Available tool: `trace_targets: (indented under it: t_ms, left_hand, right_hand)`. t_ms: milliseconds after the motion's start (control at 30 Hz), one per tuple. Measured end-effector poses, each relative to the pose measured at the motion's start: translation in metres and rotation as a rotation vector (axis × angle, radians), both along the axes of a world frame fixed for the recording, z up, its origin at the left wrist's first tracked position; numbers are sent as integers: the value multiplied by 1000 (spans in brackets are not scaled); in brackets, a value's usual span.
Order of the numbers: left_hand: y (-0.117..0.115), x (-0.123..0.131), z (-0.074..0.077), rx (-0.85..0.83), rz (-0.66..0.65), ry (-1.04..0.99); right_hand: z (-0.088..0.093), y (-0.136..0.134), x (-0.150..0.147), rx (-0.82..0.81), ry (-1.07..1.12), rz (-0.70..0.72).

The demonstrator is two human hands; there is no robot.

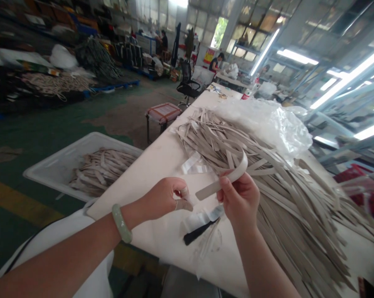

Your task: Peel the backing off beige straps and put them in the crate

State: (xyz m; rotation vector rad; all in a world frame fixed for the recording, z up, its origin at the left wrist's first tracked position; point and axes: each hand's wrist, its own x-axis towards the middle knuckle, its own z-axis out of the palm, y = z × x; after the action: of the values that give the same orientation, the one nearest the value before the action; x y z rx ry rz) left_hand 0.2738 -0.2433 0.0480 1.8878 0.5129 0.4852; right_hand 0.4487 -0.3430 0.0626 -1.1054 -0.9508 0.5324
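Gripping a grey strap (pixel 238 173) clear of the pile (pixel 298 215), the right hand (pixel 239 203) bends it; curled left hand's (pixel 162 198) hold unclear.

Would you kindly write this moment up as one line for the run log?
left hand: curled, taped finger | right hand: pinching grey strap | table: heaped straps, plastic bag | white bin: more straps

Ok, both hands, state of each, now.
Left hand: closed, nothing visible in it.
Right hand: closed, holding a strap.
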Motion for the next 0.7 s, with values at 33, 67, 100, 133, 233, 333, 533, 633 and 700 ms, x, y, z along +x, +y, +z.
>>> trace_targets:
  t_ms: [33, 67, 100, 133, 233, 333, 533, 633, 700]
  left_hand:
    - [0, 0, 1, -6, 3, 3]
    - [0, 0, 1, -14, 3, 2]
    - [0, 0, 2, -25, 6, -1]
    - [-1, 0, 2, -38, 8, -4]
    - [-2, 1, 1, -93, -3, -29]
    - [-2, 0, -1, -153, -25, -74]
    - [4, -14, -2, -178, -293, 147]
    - [4, -20, -6, -239, -414, 167]
    - [3, -21, -9, -314, -336, 93]
  right_hand:
    - [0, 0, -1, -11, -12, 7]
    - [0, 0, -2, -28, -31, 19]
    - [0, -1, -4, -46, -53, 31]
    - [-1, -1, -7, -62, -73, 43]
    - [-7, 0, -15, -112, -109, 92]
    - [-15, 3, -17, -209, -94, 277]
    - [-21, 15, 0, -344, 230, 584]
    - [-20, 14, -5, -221, 84, 439]
    - [-19, 9, -15, -145, -223, 462]
